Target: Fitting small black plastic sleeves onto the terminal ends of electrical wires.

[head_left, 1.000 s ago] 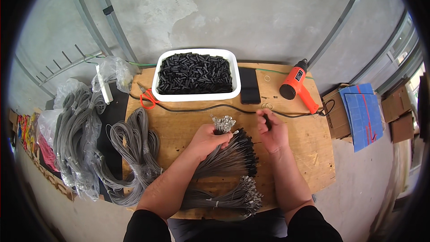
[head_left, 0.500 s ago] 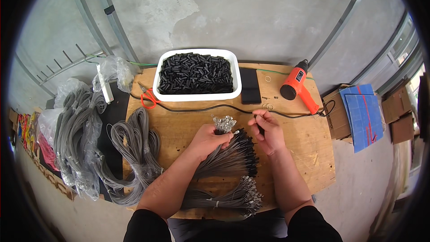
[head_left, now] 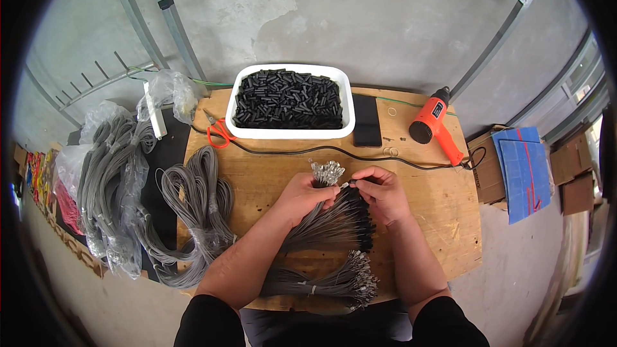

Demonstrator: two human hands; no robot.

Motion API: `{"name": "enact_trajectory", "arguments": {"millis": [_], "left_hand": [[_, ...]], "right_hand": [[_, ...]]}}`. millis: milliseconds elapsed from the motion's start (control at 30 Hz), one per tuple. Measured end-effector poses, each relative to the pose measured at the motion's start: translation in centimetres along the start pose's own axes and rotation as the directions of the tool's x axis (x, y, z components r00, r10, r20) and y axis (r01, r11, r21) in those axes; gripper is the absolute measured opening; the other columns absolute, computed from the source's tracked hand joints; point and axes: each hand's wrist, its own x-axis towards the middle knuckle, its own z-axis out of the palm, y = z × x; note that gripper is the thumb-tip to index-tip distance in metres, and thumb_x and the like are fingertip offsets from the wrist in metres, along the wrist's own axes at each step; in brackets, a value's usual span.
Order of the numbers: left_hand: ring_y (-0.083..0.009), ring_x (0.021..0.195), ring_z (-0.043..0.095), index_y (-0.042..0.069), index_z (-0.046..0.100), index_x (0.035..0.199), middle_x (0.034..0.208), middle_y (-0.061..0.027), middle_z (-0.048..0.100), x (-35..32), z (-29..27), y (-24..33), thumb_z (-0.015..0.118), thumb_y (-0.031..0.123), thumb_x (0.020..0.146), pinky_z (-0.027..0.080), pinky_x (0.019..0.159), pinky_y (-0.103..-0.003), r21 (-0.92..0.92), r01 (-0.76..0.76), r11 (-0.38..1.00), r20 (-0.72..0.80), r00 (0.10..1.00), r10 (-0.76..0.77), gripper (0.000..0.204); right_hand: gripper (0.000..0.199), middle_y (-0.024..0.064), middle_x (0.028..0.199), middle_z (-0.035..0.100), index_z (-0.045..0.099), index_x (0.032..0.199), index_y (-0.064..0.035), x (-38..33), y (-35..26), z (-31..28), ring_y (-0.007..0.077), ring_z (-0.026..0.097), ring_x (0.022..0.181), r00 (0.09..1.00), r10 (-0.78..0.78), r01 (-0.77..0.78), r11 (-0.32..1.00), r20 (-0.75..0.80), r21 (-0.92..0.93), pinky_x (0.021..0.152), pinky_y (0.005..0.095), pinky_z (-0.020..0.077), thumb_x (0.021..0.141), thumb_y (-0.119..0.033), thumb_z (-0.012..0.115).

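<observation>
Left hand (head_left: 301, 198) grips the wires (head_left: 328, 172), one tip (head_left: 344, 185) poking out rightward; right hand (head_left: 384, 198) pinches a black sleeve (head_left: 352, 182) right at it! Sleeving that tip looks like the step; the next move calls for steady alignment. Spare sleeves (head_left: 289, 99) fill the tub (head_left: 292, 133) beyond both hands.

A dark label (head_left: 438, 110) marks an orange heat gun (head_left: 445, 144) on the counter (head_left: 430, 218), its pale print too small to read.

Grey wires (head_left: 323, 222) partly hidden by left hand (head_left: 302, 196); black shirt sleeves (head_left: 209, 324) cut off below.
</observation>
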Motion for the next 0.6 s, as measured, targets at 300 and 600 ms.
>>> {"name": "enact_trajectory", "arguments": {"millis": [300, 600], "left_hand": [[-0.0109, 0.065, 0.058, -0.002, 0.067, 0.089, 0.074, -0.0035, 0.063, -0.1, 0.1, 0.1, 0.071, 0.009, 0.089, 0.045, 0.059, -0.025, 0.028, -0.009, 1.0, 0.003, 1.0, 0.009, 0.011], [-0.0106, 0.064, 0.058, -0.001, 0.067, 0.085, 0.073, -0.0032, 0.064, 0.1, 0.0, -0.1, 0.072, 0.01, 0.088, 0.045, 0.059, -0.026, 0.054, -0.011, 0.998, -0.001, 1.0, 0.011, 0.013]], "right_hand": [[0.015, 0.0011, 0.088, 0.07, 0.071, 0.106, -0.0004, -0.2, 0.4, 0.2, 0.001, 0.047, 0.062, 0.995, -0.094, 0.096, 0.986, 0.026, -0.134, 0.055, 0.0164, 0.036, 0.092, 0.002, 0.066], [0.015, -0.0022, 0.085, 0.068, 0.072, 0.107, -0.0009, -0.3, 0.5, 0.5, 0.0007, 0.048, 0.064, 0.991, -0.132, 0.126, 0.974, -0.016, -0.187, 0.057, 0.0169, 0.0382, 0.092, 0.0, 0.068]]}}
